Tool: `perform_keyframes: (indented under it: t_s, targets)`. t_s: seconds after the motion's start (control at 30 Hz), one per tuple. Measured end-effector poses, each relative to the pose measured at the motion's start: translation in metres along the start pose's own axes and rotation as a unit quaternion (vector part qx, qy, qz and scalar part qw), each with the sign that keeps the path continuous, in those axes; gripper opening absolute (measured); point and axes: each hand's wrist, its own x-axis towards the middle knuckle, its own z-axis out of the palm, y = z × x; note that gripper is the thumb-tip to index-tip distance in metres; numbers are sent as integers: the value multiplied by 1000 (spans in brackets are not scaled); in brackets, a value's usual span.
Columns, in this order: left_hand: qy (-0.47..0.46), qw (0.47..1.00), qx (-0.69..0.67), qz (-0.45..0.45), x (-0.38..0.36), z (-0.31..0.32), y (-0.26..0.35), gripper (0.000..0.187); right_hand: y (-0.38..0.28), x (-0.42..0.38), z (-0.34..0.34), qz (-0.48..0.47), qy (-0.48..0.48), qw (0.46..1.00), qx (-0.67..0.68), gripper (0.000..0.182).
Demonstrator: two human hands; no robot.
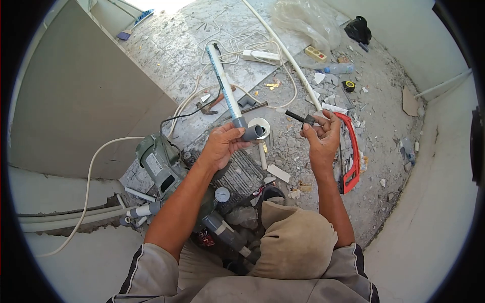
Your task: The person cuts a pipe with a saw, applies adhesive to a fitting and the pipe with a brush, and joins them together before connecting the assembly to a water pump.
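My left hand (226, 145) is closed around the grey elbow fitting (247, 130) on the end of a white PVC pipe (222, 76). The pipe points up and away, and the fitting's open mouth faces right. Between the thumb and fingers of my right hand (323, 134) is a short black stick with a dark knob (300, 118), which looks like a glue brush. Its tip points left, toward the fitting but apart from it. A round white object (264, 122) shows partly behind the fitting. Beside my right wrist lies a red hacksaw (352, 161).
A green water pump (160, 164) with a pressure gauge (222, 194) stands by my left arm. A hammer (208, 108), a power strip (261, 56), a long white pipe (283, 50), a tape measure (348, 86) and a plastic bottle (338, 68) lie among rubble. Walls enclose both sides.
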Motion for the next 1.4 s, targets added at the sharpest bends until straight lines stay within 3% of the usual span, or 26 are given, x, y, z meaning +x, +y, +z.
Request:
perform_keyframes:
  t_s: [0.13,0.3,0.53,0.57,0.63,0.7,0.77,0.87,1.0,1.1,1.23,1.3,1.37,1.4]
  targets:
    - [-3,994,57,-94,13,24,-51,29,17,6,-25,45,92,986,134,58]
    - [36,971,138,-194,52,34,-165,27,31,-4,-49,45,131,984,113,60]
    - [150,896,310,-281,88,40,-245,32,67,-29,-66,66,111,990,51,61]
    - [159,883,348,-273,92,35,-258,25,71,-33,-67,67,106,991,39,61]
    - [-36,774,605,-182,125,-16,-342,28,79,-37,-70,78,97,992,19,61]
    - [-37,746,641,-178,126,-17,-342,31,88,-39,-67,85,86,993,13,63]
    - [157,829,466,-266,96,40,-263,33,97,-32,-61,71,38,995,-55,64]
    - [170,817,508,-212,84,53,-253,34,106,-15,-32,33,-51,986,-156,64]
    - [121,850,504,-97,32,64,-208,35,110,15,13,-56,-175,946,-266,63]
    - [13,880,475,7,-41,68,-159,35,125,29,34,-131,-231,910,-319,63]
    - [-62,899,429,66,-181,42,-80,25,125,40,57,-118,-323,859,-379,62]
    - [10,914,401,65,-250,4,-66,19,130,42,66,-122,-356,837,-398,62]
    - [177,914,364,-19,-314,-32,-52,15,142,44,75,-132,-381,819,-408,63]
    - [289,887,359,-7,-346,-63,-54,12,148,44,76,-135,-388,811,-417,64]
